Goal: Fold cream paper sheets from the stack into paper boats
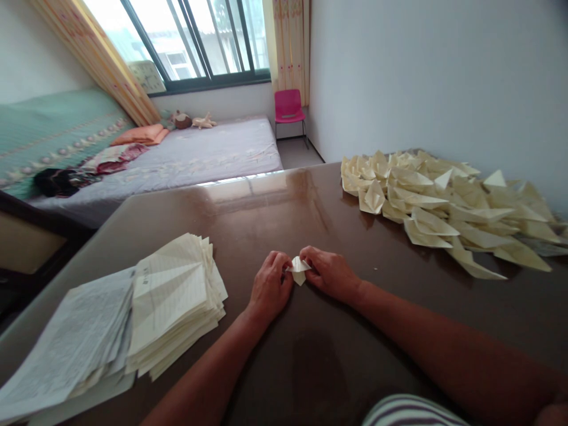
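- The left hand point(270, 287) lies on the brown bench point(310, 225) near its middle. Its fingers are curled shut, pinching the left edge of a small folded paper point(299, 270).
- The right hand point(331, 273) comes in from the other side. Its fingers are closed on the right edge of the same paper, so the two hands nearly meet over it.
- The folded paper is pale cream and comes to a point at the bottom. It sits between the fingertips, low over the bench — whether it touches the surface cannot be told.
- To the left of the hands, near but apart, lies a stack point(177, 296) of cream lined sheets, slightly fanned. The top sheet shows diagonal creases.
- That stack overlaps a batch of grey printed sheets point(75, 337) at the bench's left edge.
- Far right, along the wall, a broad pile point(444, 201) of folded cream shapes is spread out, well apart from both hands.
- Beyond the bench stand a bed point(213, 154) and a pink chair point(288, 106) — both under a window point(190, 35).
- A striped cloth point(408, 411) shows at the bottom edge, just under the right forearm.
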Tool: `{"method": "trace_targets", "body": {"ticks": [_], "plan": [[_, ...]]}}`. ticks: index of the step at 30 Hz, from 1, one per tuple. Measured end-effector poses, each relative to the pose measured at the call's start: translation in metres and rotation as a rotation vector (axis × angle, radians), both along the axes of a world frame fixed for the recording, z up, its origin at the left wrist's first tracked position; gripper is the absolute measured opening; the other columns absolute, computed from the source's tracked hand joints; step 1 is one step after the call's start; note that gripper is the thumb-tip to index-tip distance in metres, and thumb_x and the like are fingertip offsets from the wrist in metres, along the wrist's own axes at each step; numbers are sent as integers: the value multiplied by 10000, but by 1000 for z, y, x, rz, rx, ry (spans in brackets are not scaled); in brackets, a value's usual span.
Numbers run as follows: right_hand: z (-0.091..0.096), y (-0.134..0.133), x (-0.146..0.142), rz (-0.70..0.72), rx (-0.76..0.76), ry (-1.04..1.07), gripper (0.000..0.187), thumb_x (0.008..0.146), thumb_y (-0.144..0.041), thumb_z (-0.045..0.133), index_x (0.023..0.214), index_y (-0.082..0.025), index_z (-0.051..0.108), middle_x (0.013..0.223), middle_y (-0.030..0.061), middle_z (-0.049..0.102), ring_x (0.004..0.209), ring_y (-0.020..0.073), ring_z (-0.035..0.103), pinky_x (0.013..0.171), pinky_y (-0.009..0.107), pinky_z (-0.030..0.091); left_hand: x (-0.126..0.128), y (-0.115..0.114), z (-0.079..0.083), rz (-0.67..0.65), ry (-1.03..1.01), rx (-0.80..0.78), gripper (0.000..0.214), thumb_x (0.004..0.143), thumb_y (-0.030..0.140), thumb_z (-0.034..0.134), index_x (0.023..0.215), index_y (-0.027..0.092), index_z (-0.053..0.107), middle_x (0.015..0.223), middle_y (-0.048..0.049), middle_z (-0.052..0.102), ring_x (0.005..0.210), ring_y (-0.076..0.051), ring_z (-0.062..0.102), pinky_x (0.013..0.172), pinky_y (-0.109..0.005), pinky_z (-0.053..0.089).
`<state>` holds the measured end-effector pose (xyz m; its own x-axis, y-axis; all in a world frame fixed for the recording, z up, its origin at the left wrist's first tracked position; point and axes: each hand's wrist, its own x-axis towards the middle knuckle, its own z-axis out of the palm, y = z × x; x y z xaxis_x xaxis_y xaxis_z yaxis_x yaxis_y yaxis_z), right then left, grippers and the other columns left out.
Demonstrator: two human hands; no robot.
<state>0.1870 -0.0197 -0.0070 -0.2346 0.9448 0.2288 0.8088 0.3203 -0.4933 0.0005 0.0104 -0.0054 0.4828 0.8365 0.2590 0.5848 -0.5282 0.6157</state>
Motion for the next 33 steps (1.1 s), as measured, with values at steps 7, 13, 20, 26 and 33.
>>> {"method": "trace_targets", "body": {"ticks": [7,13,20,26,33], "plan": [[5,3,12,124,-2,5,153,893,-253,519,1015,-241,611,1046,19,602,811,120,582,715,223,413,-11,7,-1,-154,75,79,127,887,173,449,920,205,567,982,-48,588,939,-180,541,829,-311,472],[9,4,24,233,-9,-5,202,929,-282,488,1048,-247,648,1076,26,618,917,136,601,806,249,446,-17,7,5,-265,159,170,191,914,170,420,977,195,599,1078,-59,619,991,-194,527,879,-333,467],[15,1,31,287,42,-193,245,920,-293,495,1095,-283,666,1133,29,621,1012,172,548,873,302,435,-17,2,10,-314,262,262,256,878,108,399,968,172,629,1080,-82,618,1025,-215,508,920,-364,476],[24,-4,25,299,101,-386,304,930,-243,472,1195,-278,616,1147,59,598,1010,199,490,856,341,405,-19,-2,11,-368,342,352,304,927,158,402,1141,206,612,1075,-73,635,972,-197,544,859,-355,498],[29,-9,23,373,102,-444,300,952,-251,453,1214,-237,597,1127,86,616,1016,219,464,797,350,362,-14,-10,12,-375,446,399,254,920,176,469,1128,187,615,1074,-65,649,1081,-226,534,873,-377,490]]}}
